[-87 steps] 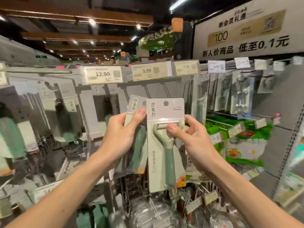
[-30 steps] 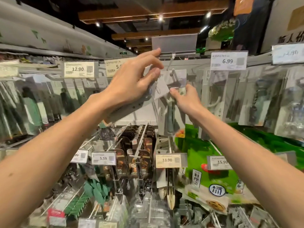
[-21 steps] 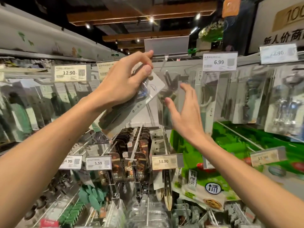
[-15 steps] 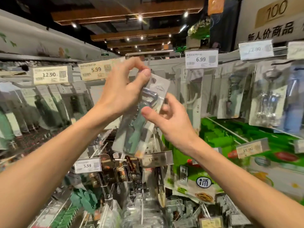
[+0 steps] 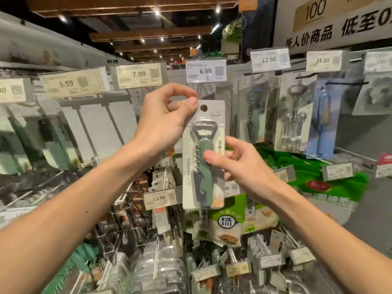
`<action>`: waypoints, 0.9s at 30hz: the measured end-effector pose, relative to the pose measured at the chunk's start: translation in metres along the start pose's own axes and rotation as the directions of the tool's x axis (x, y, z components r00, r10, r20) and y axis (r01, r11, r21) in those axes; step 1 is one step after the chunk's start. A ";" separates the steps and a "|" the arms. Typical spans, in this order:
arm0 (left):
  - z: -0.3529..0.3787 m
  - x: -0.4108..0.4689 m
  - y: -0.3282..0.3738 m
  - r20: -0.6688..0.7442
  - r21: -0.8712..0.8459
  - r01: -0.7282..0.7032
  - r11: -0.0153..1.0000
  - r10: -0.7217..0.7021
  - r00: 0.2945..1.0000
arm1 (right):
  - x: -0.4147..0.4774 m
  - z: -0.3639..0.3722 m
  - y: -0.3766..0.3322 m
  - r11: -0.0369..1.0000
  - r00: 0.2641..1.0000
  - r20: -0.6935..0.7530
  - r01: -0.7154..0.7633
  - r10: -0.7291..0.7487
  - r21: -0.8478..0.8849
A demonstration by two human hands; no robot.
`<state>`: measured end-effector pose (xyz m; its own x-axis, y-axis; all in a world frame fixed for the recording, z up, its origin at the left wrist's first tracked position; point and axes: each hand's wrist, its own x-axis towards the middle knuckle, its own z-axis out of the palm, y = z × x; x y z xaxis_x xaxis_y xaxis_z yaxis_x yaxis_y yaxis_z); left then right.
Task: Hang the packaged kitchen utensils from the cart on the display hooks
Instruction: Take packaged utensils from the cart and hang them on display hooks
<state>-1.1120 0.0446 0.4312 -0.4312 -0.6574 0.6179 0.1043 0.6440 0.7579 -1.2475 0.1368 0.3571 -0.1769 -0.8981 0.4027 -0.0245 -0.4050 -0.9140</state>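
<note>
Pack: You hold it upright, face toward you, in front of the hook rows and just below the 6.99 tag. It is not yet on a hook.
Left hand: Thumb and forefinger pinch the card's top left corner, just beside the hang hole. Judged reason: this grip leaves the hole uncovered for the hook tip.
Right hand: Thumb lies on the front at mid-height, fingers go behind the right edge, so it grips the pack. Judged reason: it steadies the lower part so the card does not swing while you aim.
Hook: The target hook cannot be made out. It probably sits behind the 6.99 tag.
Neighbours: A corkscrew pack and a blue pack hang to the right, well apart from your hands.
Change, pack: Half a second ago it was tilted, top leaning right. Now it hangs plumb.
Change, left hand: It was wrapped over the upper part. It has shifted to the corner.
Change, right hand: A little before that it was spread and clear of the pack. Now it holds it.
Change, view: The 6.99 tag stood up and right of your hands. It is now directly above the pack.
Step in hand: Judged to be lining up the hole with the hook.
</note>
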 end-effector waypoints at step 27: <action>0.129 0.059 -0.021 0.193 0.026 0.034 0.999 -0.039 0.981 | 0.022 -0.128 -0.013 0.927 0.953 -0.259 0.054 -0.159 -0.372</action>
<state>-1.2551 0.0428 0.4250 -0.5995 -0.5942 0.5362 0.0658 0.6311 0.7729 -1.3769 0.1440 0.3718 -0.4192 -0.7468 0.5163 -0.3986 -0.3596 -0.8437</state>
